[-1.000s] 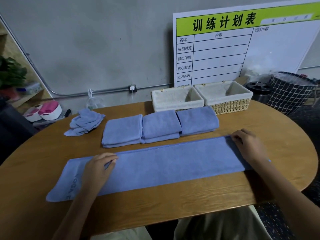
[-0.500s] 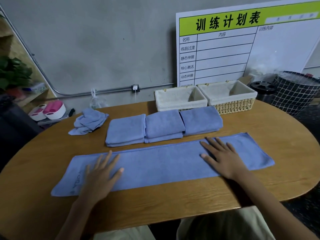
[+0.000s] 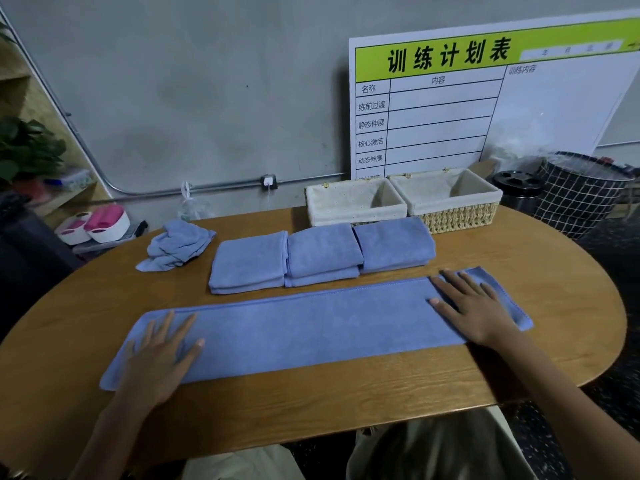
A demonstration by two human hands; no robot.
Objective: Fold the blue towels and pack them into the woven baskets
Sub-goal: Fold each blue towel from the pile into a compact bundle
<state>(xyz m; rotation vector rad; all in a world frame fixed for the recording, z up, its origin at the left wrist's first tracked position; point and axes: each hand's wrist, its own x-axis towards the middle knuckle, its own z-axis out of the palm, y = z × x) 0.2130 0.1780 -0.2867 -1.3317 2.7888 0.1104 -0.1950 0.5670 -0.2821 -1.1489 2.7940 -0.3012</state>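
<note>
A long blue plush towel strip point(image 3: 311, 330) is pressed flat on the oval wooden table point(image 3: 346, 403). Left hand point(image 3: 159, 358) & right hand point(image 3: 471, 306) are laid on it, fingers spread wide.

Wooden table point(image 3: 554, 289); leaning schedule board point(image 3: 485, 98); checked bin point(image 3: 578, 195)

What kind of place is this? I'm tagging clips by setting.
Probably a gym or fitness studio's back room: a training-plan board leans on the bare concrete wall, and blue towels lie on a wooden table beside woven baskets.
</note>
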